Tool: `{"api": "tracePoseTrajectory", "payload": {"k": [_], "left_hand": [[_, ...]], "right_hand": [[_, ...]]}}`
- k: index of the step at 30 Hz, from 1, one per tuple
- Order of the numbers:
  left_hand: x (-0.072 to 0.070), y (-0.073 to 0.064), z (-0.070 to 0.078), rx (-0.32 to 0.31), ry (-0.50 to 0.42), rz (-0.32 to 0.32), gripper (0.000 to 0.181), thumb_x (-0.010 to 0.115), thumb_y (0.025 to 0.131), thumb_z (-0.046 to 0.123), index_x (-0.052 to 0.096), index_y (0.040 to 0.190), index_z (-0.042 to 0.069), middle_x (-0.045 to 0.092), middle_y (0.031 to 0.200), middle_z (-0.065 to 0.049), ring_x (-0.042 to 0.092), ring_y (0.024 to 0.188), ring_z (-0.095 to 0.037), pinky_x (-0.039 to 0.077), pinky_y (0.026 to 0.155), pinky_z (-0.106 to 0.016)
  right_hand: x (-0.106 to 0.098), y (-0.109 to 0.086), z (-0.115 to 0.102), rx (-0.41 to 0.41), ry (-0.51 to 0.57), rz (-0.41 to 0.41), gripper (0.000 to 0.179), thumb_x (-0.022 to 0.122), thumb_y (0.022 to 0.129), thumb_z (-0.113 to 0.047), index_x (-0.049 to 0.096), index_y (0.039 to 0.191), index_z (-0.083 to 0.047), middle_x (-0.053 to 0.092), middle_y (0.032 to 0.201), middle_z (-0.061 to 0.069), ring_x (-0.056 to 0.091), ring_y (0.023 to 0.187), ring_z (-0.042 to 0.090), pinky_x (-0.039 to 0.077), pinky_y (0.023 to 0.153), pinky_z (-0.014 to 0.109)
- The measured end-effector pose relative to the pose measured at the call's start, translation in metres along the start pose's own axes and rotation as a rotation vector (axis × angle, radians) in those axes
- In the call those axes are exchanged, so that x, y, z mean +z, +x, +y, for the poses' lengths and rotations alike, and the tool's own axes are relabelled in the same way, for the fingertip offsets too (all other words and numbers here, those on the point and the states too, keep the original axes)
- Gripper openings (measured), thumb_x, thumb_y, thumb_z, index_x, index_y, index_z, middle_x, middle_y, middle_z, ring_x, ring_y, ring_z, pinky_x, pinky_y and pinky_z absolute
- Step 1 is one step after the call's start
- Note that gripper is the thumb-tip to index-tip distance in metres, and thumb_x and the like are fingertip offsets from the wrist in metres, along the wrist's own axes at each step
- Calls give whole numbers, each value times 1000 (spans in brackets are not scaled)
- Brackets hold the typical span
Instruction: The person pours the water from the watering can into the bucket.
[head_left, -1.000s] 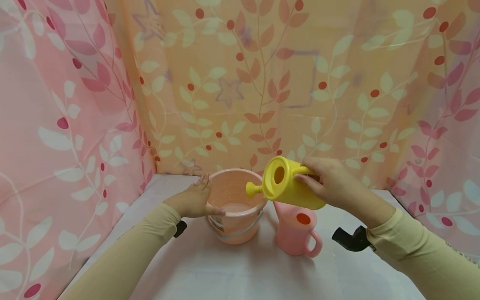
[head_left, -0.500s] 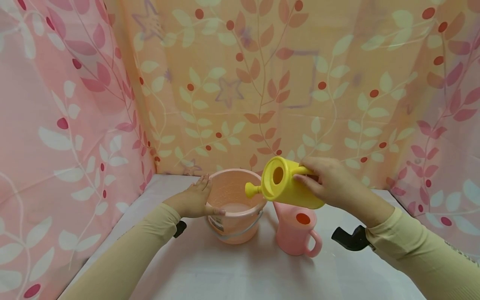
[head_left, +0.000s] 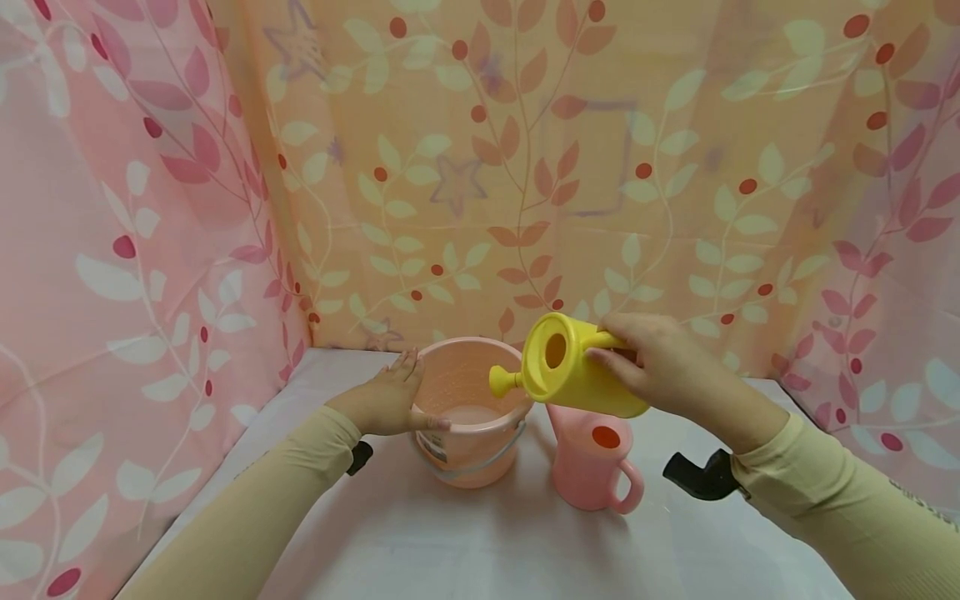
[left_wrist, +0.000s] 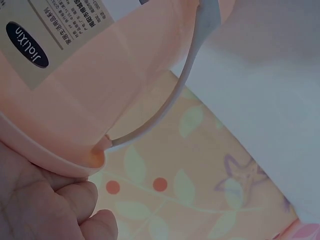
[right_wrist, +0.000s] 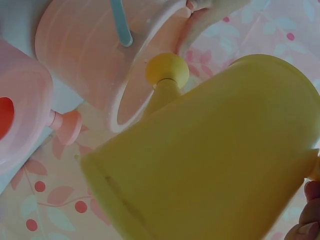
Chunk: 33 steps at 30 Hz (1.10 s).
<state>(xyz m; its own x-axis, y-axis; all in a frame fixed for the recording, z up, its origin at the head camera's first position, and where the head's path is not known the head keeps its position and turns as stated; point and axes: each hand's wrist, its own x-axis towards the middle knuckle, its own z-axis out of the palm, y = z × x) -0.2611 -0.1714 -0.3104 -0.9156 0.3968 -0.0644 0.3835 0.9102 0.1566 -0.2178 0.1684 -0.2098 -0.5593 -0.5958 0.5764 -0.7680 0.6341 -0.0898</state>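
In the head view, a yellow watering can (head_left: pixel 600 383) hangs tilted, its spout head (head_left: pixel 502 382) over the right part of a peach bucket (head_left: pixel 476 447). My right hand (head_left: pixel 667 371) grips its handle. My left hand (head_left: pixel 386 400) rests on the bucket's left rim, fingers straight and thumb along the front edge. A pale area shows inside the bucket; no stream from the spout is visible. Close up, the left wrist view shows the bucket's label (left_wrist: pixel 55 35) and its grey handle (left_wrist: pixel 160 112). The right wrist view has the yellow can's underside across it.
A pink watering can (head_left: pixel 588 475) stands upright just right of the bucket, partly beneath the yellow can. Both stand on a white-covered table (head_left: pixel 450 554). Leaf-patterned cloth (head_left: pixel 465 233) encloses the back and sides. Black wrist mounts (head_left: pixel 701 477) stick out below the sleeves.
The yellow watering can has shifted very slightly left. Otherwise both hands, the bucket and the pink watering can keep their places.
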Motion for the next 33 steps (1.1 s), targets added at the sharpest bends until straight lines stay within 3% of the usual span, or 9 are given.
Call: {"api": "tracePoseTrajectory", "payload": {"k": [33], "left_hand": [[2, 1, -1, -7, -6, 6, 121, 44, 69, 80, 7, 143, -8, -1, 149, -27, 1, 137, -37, 10, 109, -51]], "right_hand": [[4, 3, 2, -55, -15, -4, 20, 75, 76, -14, 55, 75, -14, 51, 69, -7, 45, 69, 10, 45, 57, 25]]}}
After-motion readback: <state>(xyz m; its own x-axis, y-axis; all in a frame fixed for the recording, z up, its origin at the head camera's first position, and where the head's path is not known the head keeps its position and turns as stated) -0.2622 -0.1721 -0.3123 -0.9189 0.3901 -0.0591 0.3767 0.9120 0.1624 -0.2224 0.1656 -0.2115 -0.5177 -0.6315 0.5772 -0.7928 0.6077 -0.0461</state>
